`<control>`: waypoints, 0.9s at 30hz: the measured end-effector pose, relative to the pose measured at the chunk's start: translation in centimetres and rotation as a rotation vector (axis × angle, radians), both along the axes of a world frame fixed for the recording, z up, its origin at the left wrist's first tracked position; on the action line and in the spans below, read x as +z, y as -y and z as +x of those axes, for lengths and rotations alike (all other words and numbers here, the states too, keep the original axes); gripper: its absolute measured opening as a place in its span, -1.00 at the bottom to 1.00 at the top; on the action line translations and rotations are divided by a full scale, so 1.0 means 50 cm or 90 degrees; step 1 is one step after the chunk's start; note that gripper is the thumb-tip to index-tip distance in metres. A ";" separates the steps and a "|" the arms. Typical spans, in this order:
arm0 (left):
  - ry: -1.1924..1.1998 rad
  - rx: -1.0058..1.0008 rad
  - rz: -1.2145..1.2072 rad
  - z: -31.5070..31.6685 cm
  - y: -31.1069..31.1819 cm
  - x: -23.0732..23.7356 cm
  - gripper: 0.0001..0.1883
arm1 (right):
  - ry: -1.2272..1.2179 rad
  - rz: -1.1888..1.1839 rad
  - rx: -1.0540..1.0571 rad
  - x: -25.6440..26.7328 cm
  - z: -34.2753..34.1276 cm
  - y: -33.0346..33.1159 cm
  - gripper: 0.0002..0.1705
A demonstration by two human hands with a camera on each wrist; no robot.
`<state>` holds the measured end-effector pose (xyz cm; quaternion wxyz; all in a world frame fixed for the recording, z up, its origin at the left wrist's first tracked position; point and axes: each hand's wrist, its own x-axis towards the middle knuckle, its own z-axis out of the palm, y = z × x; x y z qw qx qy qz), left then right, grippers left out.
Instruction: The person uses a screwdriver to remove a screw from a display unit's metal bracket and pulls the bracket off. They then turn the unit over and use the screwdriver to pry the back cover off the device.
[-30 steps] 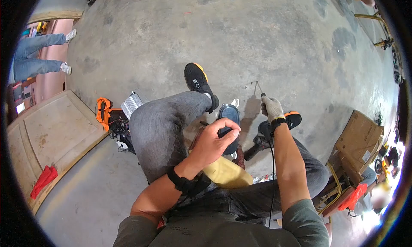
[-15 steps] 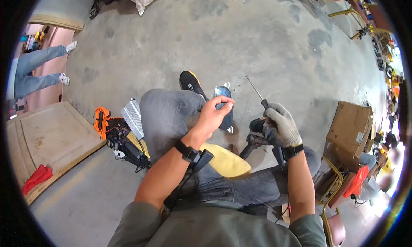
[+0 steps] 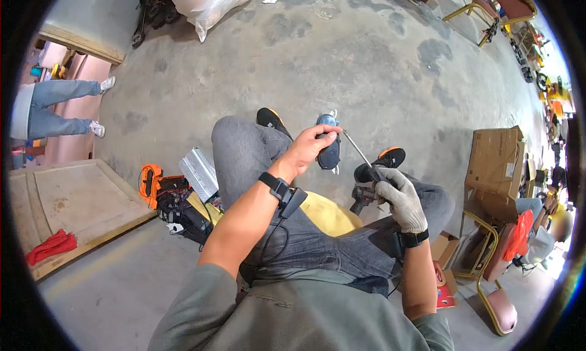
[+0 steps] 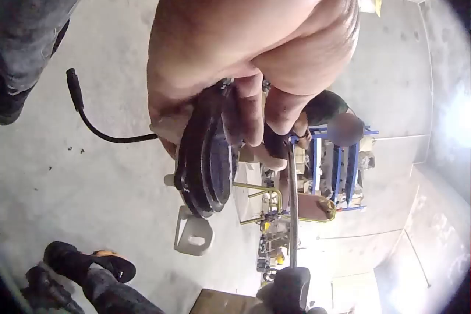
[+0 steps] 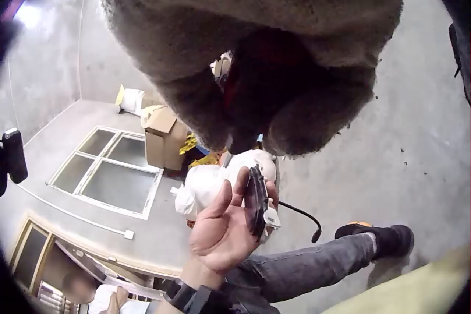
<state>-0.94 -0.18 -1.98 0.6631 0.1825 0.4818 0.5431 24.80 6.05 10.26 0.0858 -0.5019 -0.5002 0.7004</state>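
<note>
My bare left hand (image 3: 312, 148) holds a dark oval unit (image 3: 328, 154) above the floor; in the left wrist view the unit (image 4: 206, 156) has ribbed edges and a short black cable (image 4: 110, 137). The gloved right hand (image 3: 400, 198) grips a screwdriver (image 3: 357, 148) by its dark handle. Its metal shaft slants up to the left, the tip beside my left fingertips; whether they touch I cannot tell. In the right wrist view the glove (image 5: 257, 56) hides most of the handle, and the left hand (image 5: 221, 234) appears beyond it with the unit.
A drill-like tool (image 3: 362, 196) lies by my right shoe. At left are a silver finned box (image 3: 199, 173), black wiring, an orange item (image 3: 149, 185) and a wooden panel (image 3: 79, 198). Cardboard boxes (image 3: 493, 162) and chairs stand at right. Another person's legs (image 3: 64, 107) show at far left.
My right hand has drawn back from near the floor by the shoe, and the screwdriver tip has come across to the left fingertips. The left hand keeps hold of the unit.
</note>
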 end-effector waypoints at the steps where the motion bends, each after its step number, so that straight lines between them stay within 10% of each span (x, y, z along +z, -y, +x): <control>1: 0.012 -0.004 -0.002 0.000 0.000 0.001 -0.70 | 0.000 0.004 0.011 0.006 -0.001 0.001 -0.63; 27: 0.025 -0.021 0.034 -0.002 -0.001 -0.010 -0.87 | 0.028 0.012 0.051 0.020 0.004 0.008 -0.60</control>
